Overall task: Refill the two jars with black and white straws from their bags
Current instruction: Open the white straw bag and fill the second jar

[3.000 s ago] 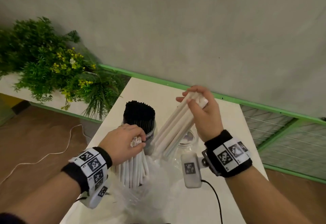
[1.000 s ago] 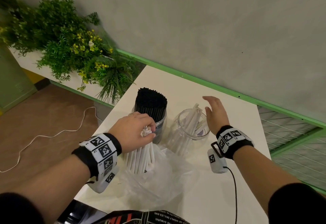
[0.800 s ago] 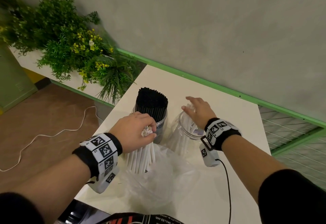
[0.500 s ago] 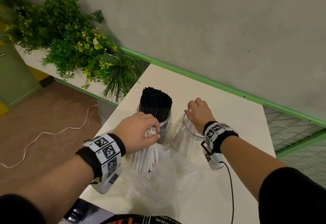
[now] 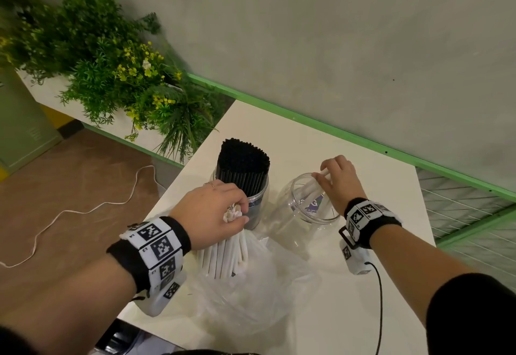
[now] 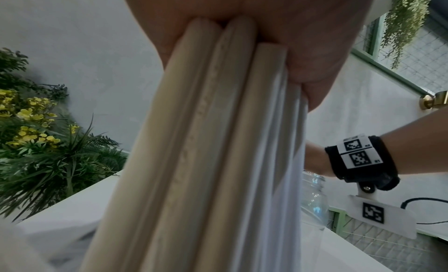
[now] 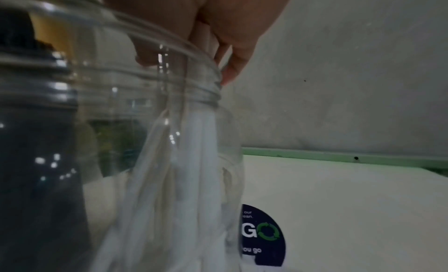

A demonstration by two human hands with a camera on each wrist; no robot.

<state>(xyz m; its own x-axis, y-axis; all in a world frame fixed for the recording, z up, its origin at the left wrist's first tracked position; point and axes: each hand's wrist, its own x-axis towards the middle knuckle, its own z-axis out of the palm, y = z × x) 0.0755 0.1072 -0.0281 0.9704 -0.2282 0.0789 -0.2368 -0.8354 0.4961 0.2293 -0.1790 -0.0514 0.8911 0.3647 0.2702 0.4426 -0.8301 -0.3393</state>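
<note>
My left hand [image 5: 215,215] grips the top of a bundle of white straws [image 5: 226,254] that stands upright in a clear plastic bag [image 5: 251,296]; the same straws [image 6: 206,151] fill the left wrist view. A jar packed with black straws [image 5: 243,162] stands just behind that hand. To its right is a clear jar [image 5: 304,215] with a few white straws [image 5: 314,189] leaning inside. My right hand [image 5: 336,177] is at this jar's mouth, its fingers curled round the tops of those straws. In the right wrist view the fingers [image 7: 232,52] reach over the rim onto the straws [image 7: 191,180].
The white table [image 5: 321,145] ends at a grey wall with a green strip. Green plants with yellow flowers [image 5: 125,75] stand off its left edge. A white cable [image 5: 83,212] lies on the brown floor. A wire grid panel [image 5: 460,206] is at the right.
My right hand put its bunch of white straws into the clear jar, opened briefly, then came back over the jar mouth and closed on the straw tops. The left hand kept its grip.
</note>
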